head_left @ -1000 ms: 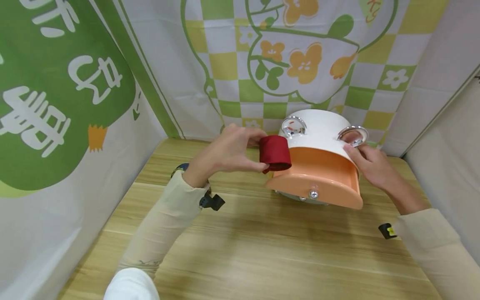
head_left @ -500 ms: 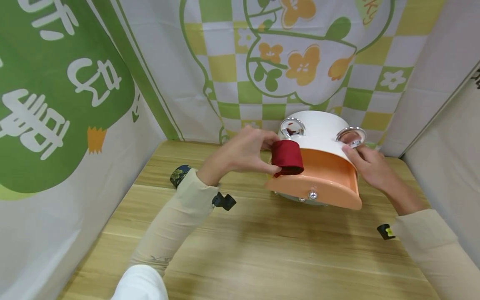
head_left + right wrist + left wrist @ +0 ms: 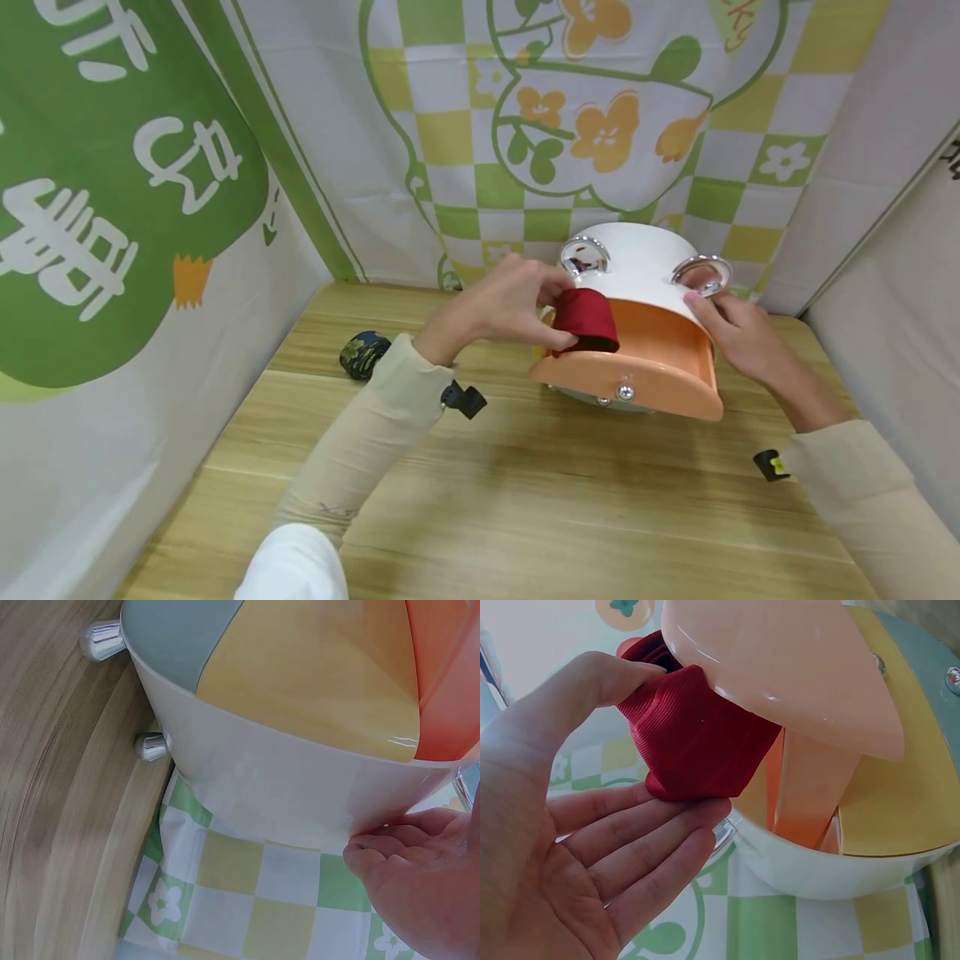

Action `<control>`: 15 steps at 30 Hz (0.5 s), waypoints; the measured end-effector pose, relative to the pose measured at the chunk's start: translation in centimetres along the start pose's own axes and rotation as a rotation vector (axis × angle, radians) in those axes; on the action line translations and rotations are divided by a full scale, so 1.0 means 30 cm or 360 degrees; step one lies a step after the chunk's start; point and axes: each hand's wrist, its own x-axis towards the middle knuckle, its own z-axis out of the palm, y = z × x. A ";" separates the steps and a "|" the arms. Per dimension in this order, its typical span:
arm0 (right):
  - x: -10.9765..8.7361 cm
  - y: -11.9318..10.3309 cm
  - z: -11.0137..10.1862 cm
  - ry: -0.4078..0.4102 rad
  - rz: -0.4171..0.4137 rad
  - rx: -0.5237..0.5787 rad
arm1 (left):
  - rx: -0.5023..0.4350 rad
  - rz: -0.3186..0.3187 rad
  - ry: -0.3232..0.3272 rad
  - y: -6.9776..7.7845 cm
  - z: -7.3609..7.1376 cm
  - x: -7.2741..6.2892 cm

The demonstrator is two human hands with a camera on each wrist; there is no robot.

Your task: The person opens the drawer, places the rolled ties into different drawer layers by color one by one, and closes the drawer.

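Note:
My left hand [image 3: 513,304] pinches a rolled red necktie [image 3: 587,318] between thumb and fingers, over the left part of a pulled-out orange drawer [image 3: 667,385]. In the left wrist view, the ribbed necktie [image 3: 705,735] partly goes behind the drawer front [image 3: 795,667], and its pointed end faces the palm. The drawer belongs to a rounded white desktop cabinet [image 3: 645,254] with two shiny ear-like rings. My right hand [image 3: 738,333] grips the cabinet's right side, thumb on the top edge by the right ring; the right wrist view has its fingers [image 3: 371,851] bent against the white shell.
A rolled dark blue patterned necktie [image 3: 364,355] lies on the wooden table [image 3: 480,500], left of my left forearm. Below the orange drawer, yellow [image 3: 315,675] and grey-blue [image 3: 172,637] drawer fronts sit closed. Printed cloth [image 3: 517,192] hangs right behind the cabinet.
My left hand has moved right with the red necktie, from beside the cabinet to over the open drawer, and slightly down. More of the blue necktie shows. The right hand stays put.

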 end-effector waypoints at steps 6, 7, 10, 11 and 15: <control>0.001 0.000 0.002 -0.0010 0.0007 -0.0002 | 0.0055 -0.0036 -0.0028 -0.002 0.001 0.021; 0.002 0.001 0.002 -0.0012 0.0009 0.0002 | 0.0053 -0.0038 -0.0030 -0.002 0.001 0.023; 0.002 0.005 0.003 -0.0016 0.0012 0.0006 | 0.0037 -0.0027 -0.0030 0.003 0.001 0.029; 0.002 0.005 0.003 -0.0016 0.0012 0.0004 | 0.0030 -0.0017 -0.0026 0.005 0.001 0.032; 0.001 0.004 0.004 -0.0015 0.0016 -0.0002 | -0.0009 0.0029 -0.0017 0.018 0.003 0.038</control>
